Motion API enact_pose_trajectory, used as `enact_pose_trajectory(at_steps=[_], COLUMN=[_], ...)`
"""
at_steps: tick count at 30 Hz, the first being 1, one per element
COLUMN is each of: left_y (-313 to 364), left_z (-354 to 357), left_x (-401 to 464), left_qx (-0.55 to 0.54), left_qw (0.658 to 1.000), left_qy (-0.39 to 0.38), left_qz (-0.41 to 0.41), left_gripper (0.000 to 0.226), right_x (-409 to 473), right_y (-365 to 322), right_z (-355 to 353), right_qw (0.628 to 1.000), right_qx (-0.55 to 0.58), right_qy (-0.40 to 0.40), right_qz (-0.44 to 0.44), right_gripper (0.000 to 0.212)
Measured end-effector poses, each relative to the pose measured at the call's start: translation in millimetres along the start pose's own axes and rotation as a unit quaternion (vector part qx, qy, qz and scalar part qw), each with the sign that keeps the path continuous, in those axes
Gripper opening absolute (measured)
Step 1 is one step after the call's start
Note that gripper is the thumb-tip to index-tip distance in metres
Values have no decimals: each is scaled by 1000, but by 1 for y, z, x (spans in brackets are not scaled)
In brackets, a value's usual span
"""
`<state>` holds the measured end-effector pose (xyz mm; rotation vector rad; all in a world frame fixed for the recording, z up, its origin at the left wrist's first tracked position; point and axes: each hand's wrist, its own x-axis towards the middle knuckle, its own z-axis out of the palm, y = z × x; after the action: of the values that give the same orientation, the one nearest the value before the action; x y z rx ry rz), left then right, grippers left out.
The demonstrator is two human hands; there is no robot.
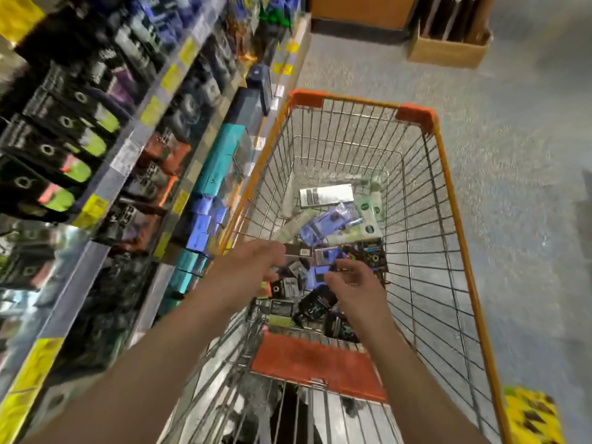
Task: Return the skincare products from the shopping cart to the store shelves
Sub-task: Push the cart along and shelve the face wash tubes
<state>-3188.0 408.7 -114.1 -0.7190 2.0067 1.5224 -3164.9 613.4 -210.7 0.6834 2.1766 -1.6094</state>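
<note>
Hands reached together into the orange-rimmed shopping cart (448, 174): the left hand (253, 267) hung with loosely curled fingers grasping nothing, and the right hand (355, 283) hovered, fingers bent but apparently empty, over the skincare products (323, 216) heaped on the cart floor. Picking well probably meant singling out one box, such as the silver box (326, 195), and matching it to the store shelves (134, 149) on the left. Blur prevented an exact count; well over a dozen packages seemed left, one cart, two hands.
</note>
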Motion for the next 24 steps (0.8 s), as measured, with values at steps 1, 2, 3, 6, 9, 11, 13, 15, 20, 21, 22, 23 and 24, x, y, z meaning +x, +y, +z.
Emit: enact_pose_trajectory(at_steps=[1, 2, 3, 6, 9, 11, 13, 15, 20, 21, 22, 23, 24], left_y=[0, -1, -1, -3, -6, -10, -14, -18, -32, -35, -40, -44, -50], left_z=[5, 11, 15, 31, 45, 52, 57, 60, 67, 68, 69, 70, 70], left_x=[6, 15, 21, 47, 71, 85, 99, 111, 136, 139, 143, 145, 147], left_qx=[-6, -10, -15, -24, -45, -68, -83, -94, -117, -122, -125, -124, -120], left_qw=[1000, 1000, 1000, 999, 998, 996, 994, 992, 987, 986, 985, 985, 985], left_qy=[2, 2, 2, 6, 21, 28, 33, 36, 37, 37, 36, 33, 30], left_qz=[-4, -9, -13, -26, -41, -49, -62, -74, -100, -106, -110, -115, -118], left_gripper=[16, 16, 16, 17, 17, 17, 17, 15, 14, 14, 14, 14, 13], right_x=[10, 23, 33, 69, 106, 129, 153, 177, 229, 235, 244, 250, 256], right_y=[4, 10, 13, 28, 42, 49, 55, 64, 81, 79, 81, 83, 85], right_z=[-1, -1, -3, -8, -6, -1, 5, 10, 13, 15, 17, 19, 21], right_qw=[1000, 1000, 1000, 999, 997, 996, 992, 982, 897, 883, 867, 847, 830], right_qx=[-5, -7, -14, -50, -69, -84, -124, -182, -422, -452, -481, -516, -545], right_qy=[3, 7, 11, 21, 22, 21, 18, 33, 92, 81, 64, 43, 12], right_qz=[2, 4, 4, 4, 17, 18, 4, -23, -88, -98, -110, -120, -119], right_gripper=[30, 32, 33, 31, 29, 29, 31, 42, 58, 61, 63, 64, 64])
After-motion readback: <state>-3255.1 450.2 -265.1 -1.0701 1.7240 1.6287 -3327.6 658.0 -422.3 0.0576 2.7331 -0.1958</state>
